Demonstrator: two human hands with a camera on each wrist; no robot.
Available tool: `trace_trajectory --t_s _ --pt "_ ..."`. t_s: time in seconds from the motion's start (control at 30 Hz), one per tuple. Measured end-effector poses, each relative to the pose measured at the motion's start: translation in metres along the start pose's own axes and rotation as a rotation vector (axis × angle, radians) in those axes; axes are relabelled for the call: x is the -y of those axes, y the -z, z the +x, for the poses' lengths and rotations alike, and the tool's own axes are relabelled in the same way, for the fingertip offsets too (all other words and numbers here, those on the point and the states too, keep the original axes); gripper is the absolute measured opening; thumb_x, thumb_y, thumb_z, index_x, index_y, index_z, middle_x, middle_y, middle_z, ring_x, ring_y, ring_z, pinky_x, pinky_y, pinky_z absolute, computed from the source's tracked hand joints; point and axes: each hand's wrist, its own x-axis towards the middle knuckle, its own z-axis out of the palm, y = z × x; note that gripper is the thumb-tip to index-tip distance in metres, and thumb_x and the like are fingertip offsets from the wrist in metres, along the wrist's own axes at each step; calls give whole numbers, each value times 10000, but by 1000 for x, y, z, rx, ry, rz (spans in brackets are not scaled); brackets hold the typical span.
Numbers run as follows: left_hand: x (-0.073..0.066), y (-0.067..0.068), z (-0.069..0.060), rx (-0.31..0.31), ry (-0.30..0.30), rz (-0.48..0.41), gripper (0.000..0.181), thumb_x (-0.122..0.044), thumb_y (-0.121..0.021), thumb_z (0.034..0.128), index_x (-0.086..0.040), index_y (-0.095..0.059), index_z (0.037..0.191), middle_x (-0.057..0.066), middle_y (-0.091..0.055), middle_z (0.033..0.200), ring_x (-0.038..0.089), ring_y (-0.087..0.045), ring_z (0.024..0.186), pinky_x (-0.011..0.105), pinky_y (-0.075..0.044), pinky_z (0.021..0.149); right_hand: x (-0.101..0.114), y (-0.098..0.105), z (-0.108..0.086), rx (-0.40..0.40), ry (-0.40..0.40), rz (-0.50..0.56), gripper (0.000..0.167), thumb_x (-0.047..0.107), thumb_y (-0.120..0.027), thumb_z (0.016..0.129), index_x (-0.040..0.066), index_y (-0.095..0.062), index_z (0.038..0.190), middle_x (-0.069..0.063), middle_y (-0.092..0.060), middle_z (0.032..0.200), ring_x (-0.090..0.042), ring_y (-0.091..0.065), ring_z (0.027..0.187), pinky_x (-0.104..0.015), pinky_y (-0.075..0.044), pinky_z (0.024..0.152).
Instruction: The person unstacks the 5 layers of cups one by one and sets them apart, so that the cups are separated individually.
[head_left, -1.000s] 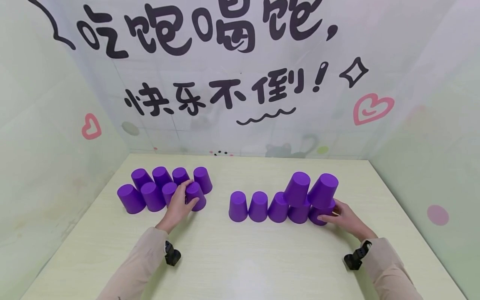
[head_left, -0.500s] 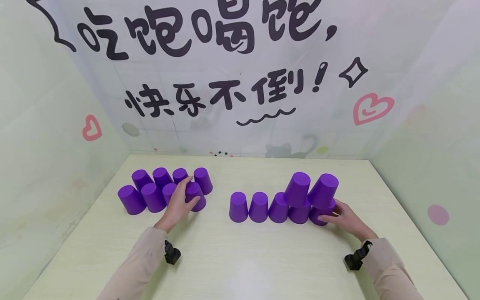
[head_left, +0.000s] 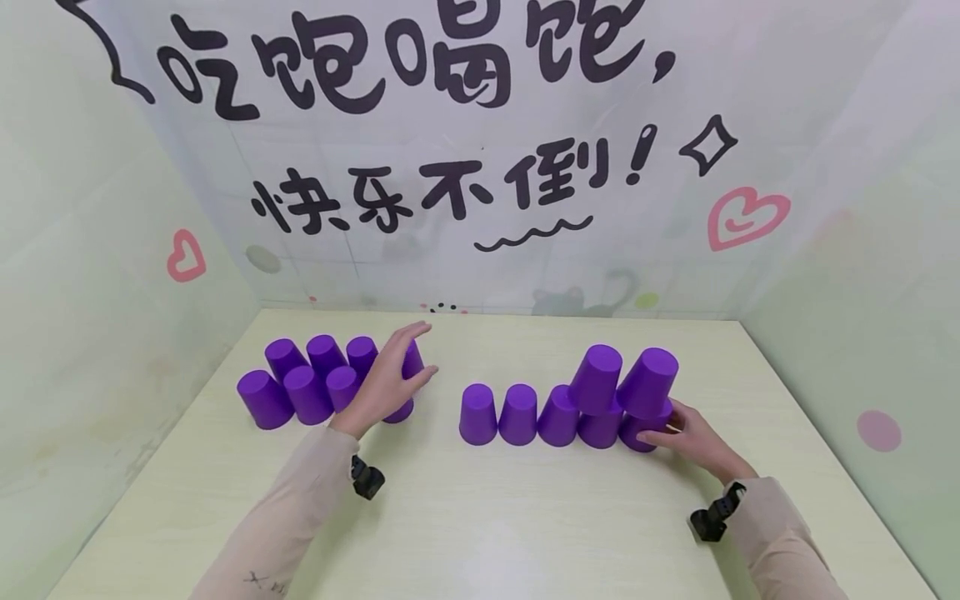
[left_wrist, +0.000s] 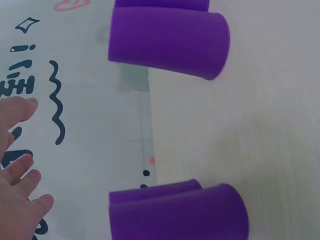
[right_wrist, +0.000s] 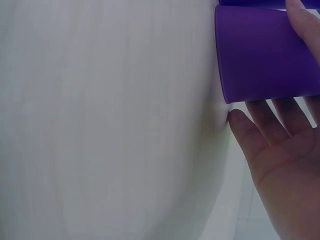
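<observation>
In the head view, my left hand [head_left: 388, 382] is raised over the right end of a double row of upside-down purple cups [head_left: 307, 396]. Its fingers are extended and hold nothing; it partly hides the cups behind it. The left wrist view shows the same hand apart from the nearby cups. On the right, two purple cups [head_left: 648, 385] sit upside down on top of a front row of several more [head_left: 517, 417]. My right hand [head_left: 697, 440] holds the rightmost bottom cup [right_wrist: 265, 55], thumb in front and fingers along its far side.
All this stands on a pale wooden table [head_left: 480, 517]. A white printed backdrop [head_left: 480, 275] closes off the back, with pale walls at left and right. A gap separates the left cup group from the right row.
My left hand has let go of the front right cup of the left group and risen up and to the right. My right hand and the cups have stayed put.
</observation>
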Motion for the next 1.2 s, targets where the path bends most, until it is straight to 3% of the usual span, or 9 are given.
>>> trace_trajectory --t_s 0.23,0.37,0.7,0.93,1.07,1.2 --pt "-32 -19 26 46 -109 -34 568 -130 -634 818 -38 -370 1312 107 -353 1350 224 -300 1253 387 -276 1025 -1 1 0 3 8 1 618 189 -684 778 6 -391 1291 -212 -510 1168 -163 -534 973 -278 -477 773" --pt "-52 -33 39 80 -124 -73 568 -139 -631 821 -47 -368 1316 94 -359 1351 201 -275 1271 363 -230 1048 -1 1 0 5 9 1 620 195 -684 778 11 -390 1293 -209 -511 1167 -162 -535 973 -280 -478 772" --pt "-99 -71 62 140 -138 -198 574 -185 -631 824 -76 -368 1322 47 -386 1330 136 -318 1239 306 -285 1019 0 1 0 7 25 11 615 194 -685 777 17 -395 1289 -203 -508 1179 -67 -531 960 -266 -474 785" --pt "-124 -101 68 252 -169 -223 600 -259 -618 835 -106 -337 1343 31 -359 1346 121 -307 1245 251 -281 1013 1 0 1 14 25 15 602 191 -683 779 17 -402 1282 -203 -512 1172 -102 -535 965 -282 -476 784" --pt "-129 -118 67 276 -163 -193 601 -266 -617 835 -92 -340 1339 50 -360 1338 122 -323 1232 217 -276 1007 2 0 1 15 31 17 603 188 -680 782 16 -398 1286 -203 -507 1180 -74 -531 964 -278 -472 791" --pt "-131 -130 63 271 -111 -218 591 -250 -618 834 -100 -343 1336 70 -381 1301 132 -406 1159 193 -336 955 1 1 1 21 34 24 612 190 -678 784 20 -389 1296 -204 -500 1193 -59 -525 970 -276 -468 798"
